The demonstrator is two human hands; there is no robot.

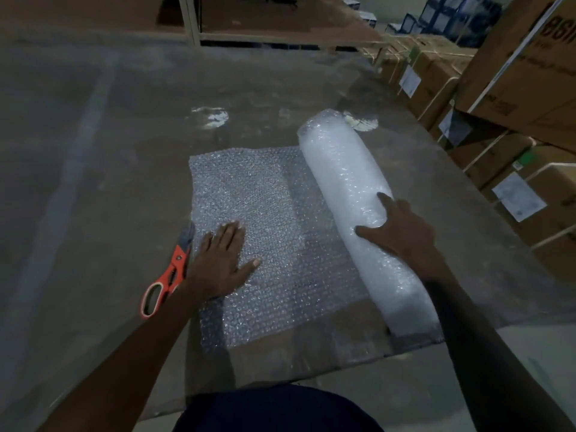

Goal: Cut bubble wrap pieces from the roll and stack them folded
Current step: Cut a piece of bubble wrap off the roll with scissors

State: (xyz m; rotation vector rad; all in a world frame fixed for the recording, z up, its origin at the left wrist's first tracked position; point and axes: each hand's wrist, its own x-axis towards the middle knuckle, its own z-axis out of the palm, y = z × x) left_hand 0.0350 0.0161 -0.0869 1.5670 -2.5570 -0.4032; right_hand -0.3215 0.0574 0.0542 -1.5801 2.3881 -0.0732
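Both hands are down on the wrap: left hand (223,263) lies flat, fingers straight, pressing the unrolled sheet (265,219) to the table (93,151); right hand (397,227) is spread over the roll (352,194), fingers resting on it, gripping nothing. Roll lies at the sheet's right edge, sheet uncut and joined to it. Boxes (505,98) are stacked along the right. Scissors (170,272) lie just left of the left wrist, touching the sheet's edge, unheld. Risk, I'd say: lift that right hand and the roll could trundle off, dragging the sheet askew, so the cut runs crooked. Dim light blurs the scissor blades, and no folded stack is anywhere in view.
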